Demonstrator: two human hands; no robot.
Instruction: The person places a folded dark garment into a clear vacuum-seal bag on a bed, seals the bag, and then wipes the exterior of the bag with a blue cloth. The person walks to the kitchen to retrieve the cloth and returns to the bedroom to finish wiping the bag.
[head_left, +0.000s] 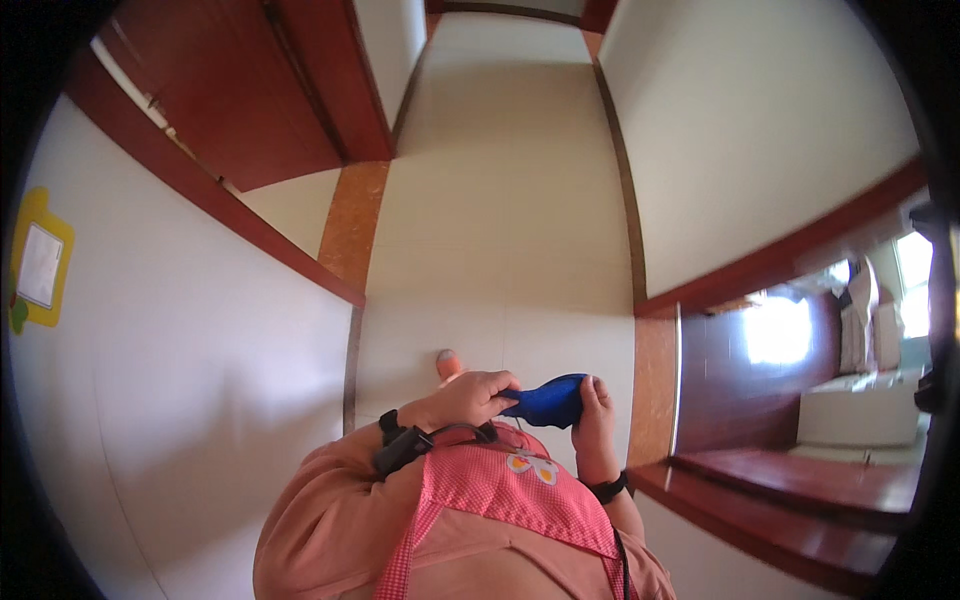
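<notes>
A blue cloth (551, 401) is stretched between my two hands, in front of my chest. My left hand (480, 397) pinches its narrow, bunched end between thumb and fingers. At the other side, my right hand (595, 409) grips the wider end, with the thumb near the top edge. Each wrist wears a black band. Below the cloth is my pink checked apron (517, 487) with a flower patch. A black device with a cable (405, 450) lies against my left forearm.
A pale tiled corridor floor (502, 187) runs ahead between white walls. On the left is a dark red door (217, 90); on the right, a red-framed doorway (780, 247) opens to a bright room with a white cabinet (855, 412). A yellow-framed sign (41, 262) hangs on the left wall.
</notes>
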